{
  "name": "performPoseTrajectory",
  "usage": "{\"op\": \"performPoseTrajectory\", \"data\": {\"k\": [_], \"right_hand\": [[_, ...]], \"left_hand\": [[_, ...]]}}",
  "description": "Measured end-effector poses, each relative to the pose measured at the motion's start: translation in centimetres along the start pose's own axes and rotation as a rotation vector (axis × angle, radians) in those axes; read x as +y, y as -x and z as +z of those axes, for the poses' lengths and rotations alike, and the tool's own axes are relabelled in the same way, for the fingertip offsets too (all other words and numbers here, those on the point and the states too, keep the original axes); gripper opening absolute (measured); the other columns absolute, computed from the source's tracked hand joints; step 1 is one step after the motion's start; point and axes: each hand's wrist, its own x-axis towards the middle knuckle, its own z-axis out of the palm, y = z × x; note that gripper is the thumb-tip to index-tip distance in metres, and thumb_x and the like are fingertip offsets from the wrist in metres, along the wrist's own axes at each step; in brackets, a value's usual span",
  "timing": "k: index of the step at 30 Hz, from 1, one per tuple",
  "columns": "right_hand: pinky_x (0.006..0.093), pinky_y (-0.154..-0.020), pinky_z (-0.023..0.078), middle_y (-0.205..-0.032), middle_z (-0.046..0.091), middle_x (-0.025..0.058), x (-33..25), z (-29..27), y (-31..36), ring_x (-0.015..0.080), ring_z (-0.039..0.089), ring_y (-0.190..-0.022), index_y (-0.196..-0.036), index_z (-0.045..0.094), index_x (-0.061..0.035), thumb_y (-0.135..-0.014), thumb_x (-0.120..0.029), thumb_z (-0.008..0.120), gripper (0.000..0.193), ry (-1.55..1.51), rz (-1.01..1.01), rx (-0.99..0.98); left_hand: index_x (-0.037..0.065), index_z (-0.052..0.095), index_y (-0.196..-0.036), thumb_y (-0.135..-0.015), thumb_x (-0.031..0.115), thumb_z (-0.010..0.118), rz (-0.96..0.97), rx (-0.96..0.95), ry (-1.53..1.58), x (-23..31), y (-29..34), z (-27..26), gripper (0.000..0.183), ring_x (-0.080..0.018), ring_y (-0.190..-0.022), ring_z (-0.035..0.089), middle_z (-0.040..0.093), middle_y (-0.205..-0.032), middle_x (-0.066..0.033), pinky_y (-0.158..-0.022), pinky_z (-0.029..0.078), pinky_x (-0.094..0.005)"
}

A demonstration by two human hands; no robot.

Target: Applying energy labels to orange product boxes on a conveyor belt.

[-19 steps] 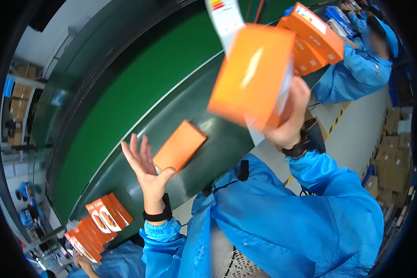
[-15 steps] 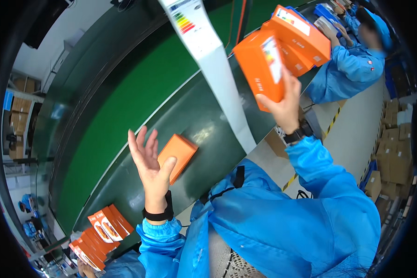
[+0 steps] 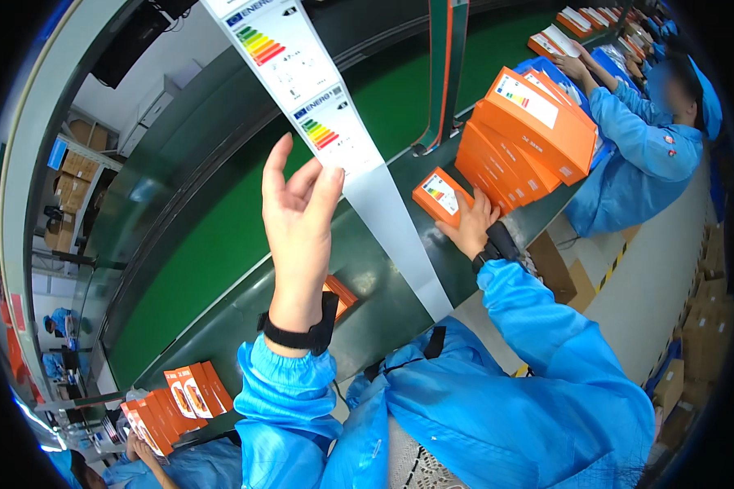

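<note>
White paper strip (image 3: pixel 383 212) hangs mid-view; orange cardboard-box stack (image 3: pixel 510 155) rightward. Left hand (image 3: pixel 298 212) half-curled, empty; right hand (image 3: pixel 471 226) grips orange carton (image 3: pixel 435 194). Dark-green bench (image 3: pixel 379 281), pale floor (image 3: pixel 628 224).

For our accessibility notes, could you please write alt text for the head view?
A person's right hand is on an orange box on a dark green table, beside a pile of orange boxes. The left hand, fingers apart, is raised by a long white strip with coloured bars. A blue-clad co-worker is at right.
</note>
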Motion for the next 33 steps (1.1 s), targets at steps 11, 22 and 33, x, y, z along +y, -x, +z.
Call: {"op": "performPoseTrajectory", "data": {"k": [11,22,33], "right_hand": [[0.0303,-0.074,0.052,-0.099,0.065,0.0107,-13.9,-22.1,-5.3,0.0222,0.065,-0.084,-0.114,0.064,-0.0050,-0.081,-0.010,0.072,0.034,-1.289,-0.565,0.413],[0.0439,-0.084,0.048,-0.096,0.058,0.0049,-13.4,-21.7,-4.9,0.0243,0.058,-0.093,-0.089,0.075,-0.0150,-0.059,-0.006,0.079,0.031,-0.717,-0.851,0.909],[0.0354,-0.081,0.052,-0.092,0.065,0.0131,-12.8,-24.2,1.8,0.0213,0.064,-0.088,-0.095,0.061,0.0005,-0.086,0.004,0.057,0.011,-1.234,-0.676,0.362]], "left_hand": [[-0.003,0.046,-0.128,-0.092,0.014,0.061,0.163,0.000,0.109,4.4,-3.6,3.6,0.043,-0.0147,-0.098,0.062,0.065,-0.108,-0.0112,-0.090,0.045,-0.0315],[-0.002,0.052,-0.127,-0.093,0.007,0.050,-0.038,-0.075,0.143,5.2,-1.1,1.6,0.035,-0.0169,-0.105,0.059,0.061,-0.118,-0.0108,-0.094,0.043,-0.0312],[-0.002,0.033,-0.139,-0.098,0.016,0.048,-0.202,0.141,0.029,-3.3,0.7,-4.8,0.048,-0.0175,-0.108,0.056,0.058,-0.118,-0.0152,-0.092,0.045,-0.0319]]}}
